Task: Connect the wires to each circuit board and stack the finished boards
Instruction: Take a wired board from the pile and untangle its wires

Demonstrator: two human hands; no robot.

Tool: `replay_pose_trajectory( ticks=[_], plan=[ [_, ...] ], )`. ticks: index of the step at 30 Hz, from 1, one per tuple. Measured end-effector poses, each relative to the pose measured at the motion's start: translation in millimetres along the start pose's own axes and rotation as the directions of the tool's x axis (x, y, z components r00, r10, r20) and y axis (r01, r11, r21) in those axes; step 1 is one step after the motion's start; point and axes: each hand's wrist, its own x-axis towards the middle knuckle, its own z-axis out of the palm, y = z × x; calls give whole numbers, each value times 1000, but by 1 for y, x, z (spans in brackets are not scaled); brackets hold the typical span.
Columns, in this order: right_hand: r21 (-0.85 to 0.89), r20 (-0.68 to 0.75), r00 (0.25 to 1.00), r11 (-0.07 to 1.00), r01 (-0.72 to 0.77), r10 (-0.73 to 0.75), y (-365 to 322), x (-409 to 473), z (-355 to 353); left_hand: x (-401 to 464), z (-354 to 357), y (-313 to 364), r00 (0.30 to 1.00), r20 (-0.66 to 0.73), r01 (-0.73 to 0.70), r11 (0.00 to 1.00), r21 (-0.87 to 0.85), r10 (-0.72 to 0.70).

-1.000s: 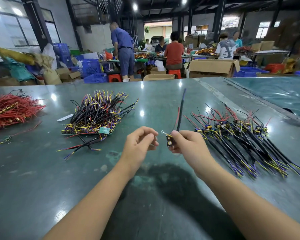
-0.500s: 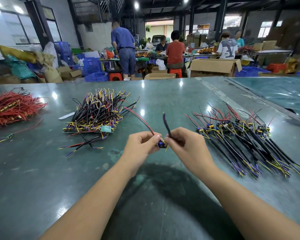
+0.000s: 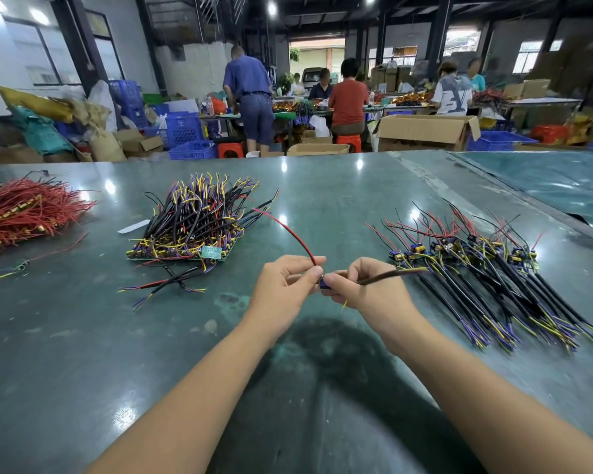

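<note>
Three wire heaps (image 3: 192,227) on table — two hands (image 3: 284,285).

Bare table (image 3: 83,354) surface lies along the near edge and up the centre, between the pile of wired circuit boards (image 3: 192,227) left of centre and the row of finished boards (image 3: 493,275) toward the right edge. A heap of red wires (image 3: 25,210) blocks the far-left edge. Both hands (image 3: 284,285) (image 3: 366,289) occupy the centre gap, with a red wire (image 3: 288,230) arching above it.

Both bare forearms stretched forward and angled inward, hands meeting at the middle, left hand (image 3: 286,285) with fingers curled and thumb and fingertip pinched together, right hand (image 3: 360,285) fisted close beside it, knuckles up, fingertips almost touching
</note>
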Motion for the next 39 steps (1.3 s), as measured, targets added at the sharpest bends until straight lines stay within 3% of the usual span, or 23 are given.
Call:
replay_pose_trajectory(
  ticks=[4, 10, 15, 19, 22, 25, 28, 32, 36, 39],
  plan=[
    [47, -36, 998, 998, -47, 49, 2, -2, 4, 2, -2, -2, 998, -64, -4, 994, 105, 11],
    [335, -88, 988, 938, -94, 130, 3, -3, 9, 2, 0, 3, 994, -110, -14, 995, 96, 24],
    [240, 0, 996, 966, -90, 93, 0, -6, 11, 0, -1, 10, 998, -57, 30, 999, 39, -28],
    [166, 91, 992, 981, -98, 84, -4, -8, 13, -1, -11, 8, 997, 72, -22, 919, 394, -7],
    [148, 124, 989, 984, -103, 85, -9, -7, 9, 2, -15, 8, 998, 42, -57, 846, 530, 41],
    [149, 127, 988, 983, -104, 85, -11, -6, 4, 12, -22, 10, 983, -136, -60, 918, 392, 123],
    [157, 147, 986, 982, -104, 81, -12, -6, 2, 21, -34, 8, 925, -340, -65, 951, 303, 172],
    [115, 192, 977, 986, -118, 94, -8, -7, 2, 28, -43, 4, 863, -496, -25, 987, 158, 101],
    [82, 189, 974, 987, -138, 121, -8, -8, -3, 30, -45, 4, 868, -495, 56, 998, 9, -44],
    [134, 162, 979, 980, -145, 123, -9, -6, -5, 24, -39, 12, 940, -301, 79, 963, -258, -158]
  ],
)
